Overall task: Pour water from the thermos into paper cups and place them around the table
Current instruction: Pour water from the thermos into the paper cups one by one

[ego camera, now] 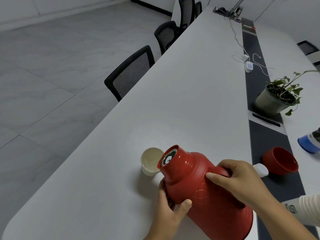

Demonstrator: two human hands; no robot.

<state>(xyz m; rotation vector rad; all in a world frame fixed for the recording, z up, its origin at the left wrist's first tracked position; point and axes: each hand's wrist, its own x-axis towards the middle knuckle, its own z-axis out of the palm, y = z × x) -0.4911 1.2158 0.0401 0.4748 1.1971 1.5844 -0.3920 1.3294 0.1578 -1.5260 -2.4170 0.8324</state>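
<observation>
Grey floor tiles (43,70) stretched away to the left of a long white table (181,94), which ran from the near rounded corner toward the far end of the room, with a dark strip (270,141) down its middle. Black mesh chairs (130,73) stood tucked along the table's left edge. Near that left edge, toward the near end, a paper cup (150,161) stood upright on the white top. A red thermos (204,191) was tilted over, its open mouth at the cup's rim, its base pointing back toward the near edge. The left hand (170,207) gripped the thermos from below at the shoulder, thumb curled up onto the red body. The right hand (237,181) held the thermos from above, fingers wrapped round its handle and the thumb pressed on the body. A white sleeve (306,207) covered the right forearm. Whether water was running into the cup could not be told. On the dark strip beside the right hand lay a red lid (281,161) on its side, with a white stopper (260,169) touching or just beside it. Farther along the strip stood a potted plant (277,97), and beyond it white cables and a charger (248,65). At the table's right edge of view lay a blue-capped bottle (309,142), partly cut off.
</observation>
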